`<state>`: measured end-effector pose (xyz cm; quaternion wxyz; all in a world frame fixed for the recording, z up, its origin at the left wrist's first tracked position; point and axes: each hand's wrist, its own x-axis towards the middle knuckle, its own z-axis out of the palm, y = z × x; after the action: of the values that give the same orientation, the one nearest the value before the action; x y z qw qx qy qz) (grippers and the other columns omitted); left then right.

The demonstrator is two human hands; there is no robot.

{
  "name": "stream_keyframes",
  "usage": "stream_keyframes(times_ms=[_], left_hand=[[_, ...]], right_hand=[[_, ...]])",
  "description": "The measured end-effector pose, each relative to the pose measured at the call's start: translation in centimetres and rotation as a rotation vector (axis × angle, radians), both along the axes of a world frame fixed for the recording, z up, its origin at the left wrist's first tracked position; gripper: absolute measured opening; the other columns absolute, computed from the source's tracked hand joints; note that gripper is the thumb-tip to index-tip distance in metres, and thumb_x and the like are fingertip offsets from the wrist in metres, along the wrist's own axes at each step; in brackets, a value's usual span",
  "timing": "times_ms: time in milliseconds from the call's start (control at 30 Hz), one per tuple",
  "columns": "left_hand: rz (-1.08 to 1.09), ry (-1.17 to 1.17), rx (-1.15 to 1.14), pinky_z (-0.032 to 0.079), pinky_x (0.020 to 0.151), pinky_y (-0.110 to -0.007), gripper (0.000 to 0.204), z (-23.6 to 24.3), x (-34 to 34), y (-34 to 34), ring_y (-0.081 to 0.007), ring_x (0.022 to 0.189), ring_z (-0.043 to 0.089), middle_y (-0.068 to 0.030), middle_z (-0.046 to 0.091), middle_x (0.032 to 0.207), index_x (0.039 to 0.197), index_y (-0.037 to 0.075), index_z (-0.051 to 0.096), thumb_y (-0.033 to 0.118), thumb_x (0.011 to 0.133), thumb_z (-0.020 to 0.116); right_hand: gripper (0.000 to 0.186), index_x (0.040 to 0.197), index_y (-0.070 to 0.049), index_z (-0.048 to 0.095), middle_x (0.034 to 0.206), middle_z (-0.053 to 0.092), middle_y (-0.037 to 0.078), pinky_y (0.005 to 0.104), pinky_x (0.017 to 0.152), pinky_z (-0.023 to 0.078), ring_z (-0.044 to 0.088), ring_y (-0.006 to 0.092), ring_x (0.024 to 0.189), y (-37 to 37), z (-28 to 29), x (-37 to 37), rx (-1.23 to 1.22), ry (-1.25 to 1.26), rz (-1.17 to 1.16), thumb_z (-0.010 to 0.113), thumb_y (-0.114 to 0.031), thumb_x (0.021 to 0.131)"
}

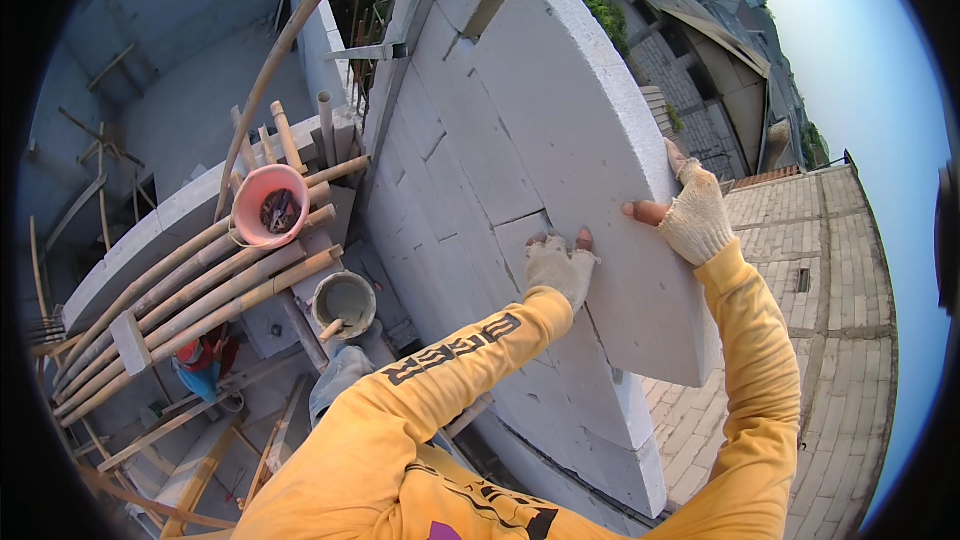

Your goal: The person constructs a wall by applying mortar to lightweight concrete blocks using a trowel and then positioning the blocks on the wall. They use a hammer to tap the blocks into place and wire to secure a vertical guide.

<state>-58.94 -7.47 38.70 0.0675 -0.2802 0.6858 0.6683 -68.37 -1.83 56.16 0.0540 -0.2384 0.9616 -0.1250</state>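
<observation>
A large light-grey aerated concrete block [600, 150] stands at the top end of a block wall [445, 180]. My right hand [697, 212], in a cream fingerless glove, is closed on the block's right edge. Its thumb lies on the near face; the other fingers reach over the edge and are partly hidden. My left hand [561, 268], gloved the same way, rests on the wall face beside the joint at the block's lower left. Its fingers and thumb are apart, and it holds nothing.
Left of the wall are a pink bucket [248, 225] with dark contents, bamboo poles [215, 285] and a mortar bucket [369, 318] with a wooden handle sticking out. A figure in red and blue [203, 368] is below the poles. A neighbouring block wall [800, 270] lies right, far below.
</observation>
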Motion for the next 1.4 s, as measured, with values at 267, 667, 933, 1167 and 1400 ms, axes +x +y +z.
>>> stream_keyframes(times_ms=[267,667,933,1167,1400], left_hand=[[-0.027,0.017,0.002,0.029,0.115,-0.041,0.070,0.2,0.1,-0.6,-0.0377,0.137,0.034,-0.0267,0.044,0.141,0.133,-0.009,0.048,0.052,0.100,0.036],[-0.020,0.000,0.037,0.034,0.111,-0.044,0.077,-0.1,-0.5,-0.7,-0.0444,0.132,0.038,-0.0329,0.046,0.133,0.140,-0.011,0.039,0.054,0.099,0.036],[-0.118,-0.056,0.104,0.040,0.108,-0.043,0.074,0.6,-1.0,-2.2,-0.0413,0.129,0.043,-0.0300,0.044,0.135,0.141,-0.010,0.038,0.051,0.100,0.035],[-0.132,-0.053,0.068,0.043,0.105,-0.044,0.075,0.1,-1.3,-1.9,-0.0427,0.123,0.048,-0.0309,0.044,0.134,0.137,-0.009,0.042,0.055,0.101,0.030],[-0.095,-0.060,0.102,0.038,0.108,-0.044,0.071,0.7,-1.0,-1.9,-0.0409,0.125,0.044,-0.0282,0.047,0.130,0.130,-0.009,0.049,0.054,0.102,0.031]], right_hand=[[0.101,0.139,0.011,0.044,0.103,0.066,0.029,0.0362,0.079,0.056,0.070,0.0303,0.084,-1.5,0.5,-0.3,0.012,-0.043,-0.019,0.085,-0.031,0.056],[0.096,0.134,0.011,0.048,0.096,0.067,0.027,0.0367,0.074,0.057,0.070,0.0304,0.076,-3.3,0.2,-1.6,-0.039,-0.011,0.050,0.085,-0.033,0.056],[0.092,0.120,0.015,0.057,0.091,0.066,0.029,0.0369,0.066,0.058,0.070,0.0312,0.070,-2.7,-1.0,-3.0,0.068,0.117,0.104,0.083,-0.048,0.059],[0.087,0.120,0.013,0.057,0.091,0.067,0.028,0.0378,0.066,0.059,0.071,0.0326,0.072,-2.6,-1.3,-2.8,0.018,0.135,0.105,0.082,-0.046,0.061],[0.092,0.126,0.013,0.055,0.092,0.066,0.029,0.0392,0.067,0.059,0.071,0.0334,0.074,-2.1,-1.9,-3.3,0.041,0.211,0.122,0.082,-0.046,0.061]])
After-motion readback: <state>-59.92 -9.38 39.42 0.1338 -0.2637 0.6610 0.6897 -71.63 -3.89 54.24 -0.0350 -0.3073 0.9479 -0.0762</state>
